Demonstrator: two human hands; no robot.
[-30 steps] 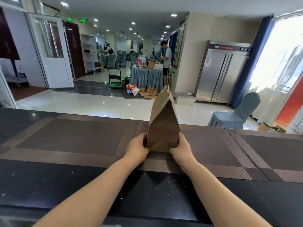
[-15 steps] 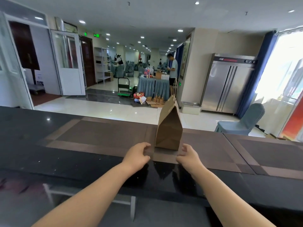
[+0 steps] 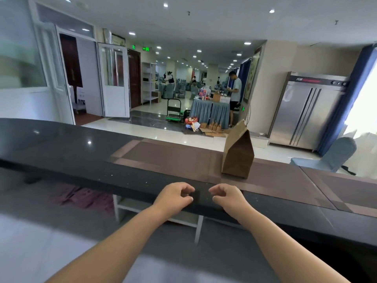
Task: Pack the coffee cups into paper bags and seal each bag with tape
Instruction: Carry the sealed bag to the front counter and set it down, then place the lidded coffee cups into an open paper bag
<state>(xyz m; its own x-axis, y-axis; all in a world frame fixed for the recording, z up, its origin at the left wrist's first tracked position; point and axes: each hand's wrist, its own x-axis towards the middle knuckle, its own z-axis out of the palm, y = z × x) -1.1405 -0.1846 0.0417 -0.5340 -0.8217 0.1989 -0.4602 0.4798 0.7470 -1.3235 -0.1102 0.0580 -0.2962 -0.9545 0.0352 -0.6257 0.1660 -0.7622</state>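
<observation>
A brown paper bag (image 3: 237, 154) stands upright on the counter (image 3: 167, 158), on the brown mat area toward the far edge, its long axis vertical and its top folded to a ridge that leans slightly left. A thin cord handle seems to rise from that ridge, though it is too faint to be sure of. Whether tape closes the top cannot be told, and no cups show. Both hands are well short of the bag, over the counter's near edge. The left hand (image 3: 173, 198) and right hand (image 3: 228, 198) sit close together, fingers (image 3: 188, 188) loosely curled and holding nothing, neither touching the bag. The bag likely handles as a light, thin-walled thing with a stiffer flat base; its sides would crease or cave if squeezed hard, and with cups inside it would be top-sensitive and prone to tipping. The safest hold is probably low on both sides near the base, palms flat, or at the folded ridge if it is firmly closed. Beyond the bag lies an open hall with a steel fridge (image 3: 306, 111) off to the bag's right.
</observation>
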